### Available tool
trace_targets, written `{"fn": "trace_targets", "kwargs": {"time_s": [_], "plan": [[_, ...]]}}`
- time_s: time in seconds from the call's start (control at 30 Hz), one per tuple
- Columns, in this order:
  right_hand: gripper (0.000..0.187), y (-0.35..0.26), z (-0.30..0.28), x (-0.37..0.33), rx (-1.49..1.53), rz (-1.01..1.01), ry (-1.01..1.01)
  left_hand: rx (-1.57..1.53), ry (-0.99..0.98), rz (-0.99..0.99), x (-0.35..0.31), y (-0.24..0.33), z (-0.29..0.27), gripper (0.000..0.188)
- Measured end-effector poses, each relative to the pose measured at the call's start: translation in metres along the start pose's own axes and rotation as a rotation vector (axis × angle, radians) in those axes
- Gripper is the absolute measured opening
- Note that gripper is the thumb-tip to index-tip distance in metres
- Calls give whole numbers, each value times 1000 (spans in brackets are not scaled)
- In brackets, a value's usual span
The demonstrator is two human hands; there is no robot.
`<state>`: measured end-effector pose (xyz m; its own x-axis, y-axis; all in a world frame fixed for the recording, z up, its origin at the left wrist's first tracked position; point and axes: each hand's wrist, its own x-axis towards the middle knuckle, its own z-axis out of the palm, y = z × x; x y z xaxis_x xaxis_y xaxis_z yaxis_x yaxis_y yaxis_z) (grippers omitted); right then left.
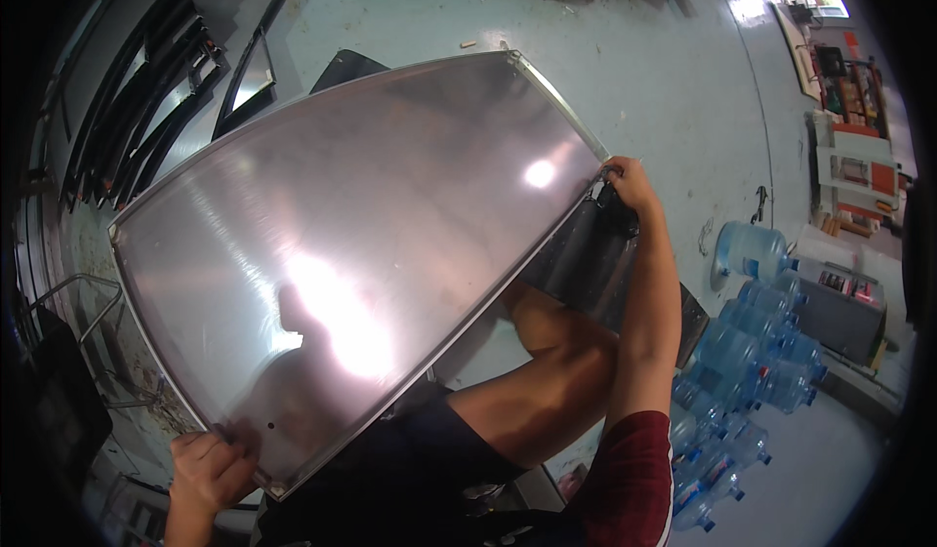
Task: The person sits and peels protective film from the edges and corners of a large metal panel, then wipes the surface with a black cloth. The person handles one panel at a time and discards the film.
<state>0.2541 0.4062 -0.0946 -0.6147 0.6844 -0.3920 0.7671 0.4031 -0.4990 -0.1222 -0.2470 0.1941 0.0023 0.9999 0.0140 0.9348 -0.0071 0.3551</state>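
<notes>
A large rectangular metal panel [390, 205] with a shiny, mirror-like face and a narrow raised rim lies tilted across my lap, filling the middle of the view. At its near left edge my left hand [208, 469] is closed around the rim, close to the corner. My right hand [632, 184] grips the opposite end by the right corner, fingers curled over the edge and partly hidden. A small dark hole shows near the left hand. Beneath the right side, a dark flat piece [586, 259] sticks out, partly covered by the panel and my arm.
Several black-edged frames [161, 98] lie at the far left. Blue water jugs [752, 249] stand and lie in a cluster on the right, beside a grey box [841, 298]. A metal-legged chair or stand [93, 303] is at the left. Pale floor [673, 88] stretches beyond the panel.
</notes>
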Motion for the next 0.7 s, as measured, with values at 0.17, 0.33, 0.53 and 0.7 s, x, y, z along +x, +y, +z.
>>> {"fn": "trace_targets", "kwargs": {"time_s": [0.17, 0.33, 0.53, 0.7], "plan": [[22, 23, -1, 2, -120, 120, 396, -4, -33, -4, -1, 0, -3, 24], [30, 59, -6, 12, 119, 346, 802, -9, -18, 18, -5, -2, -2, 25], [29, 72, -15, 12, 556, 328, 904, -10, -9, 16, -7, -2, -1, 25], [41, 49, -34, -3, 902, 488, 610, 1, -27, -16, -13, 0, 0, 30]]}}
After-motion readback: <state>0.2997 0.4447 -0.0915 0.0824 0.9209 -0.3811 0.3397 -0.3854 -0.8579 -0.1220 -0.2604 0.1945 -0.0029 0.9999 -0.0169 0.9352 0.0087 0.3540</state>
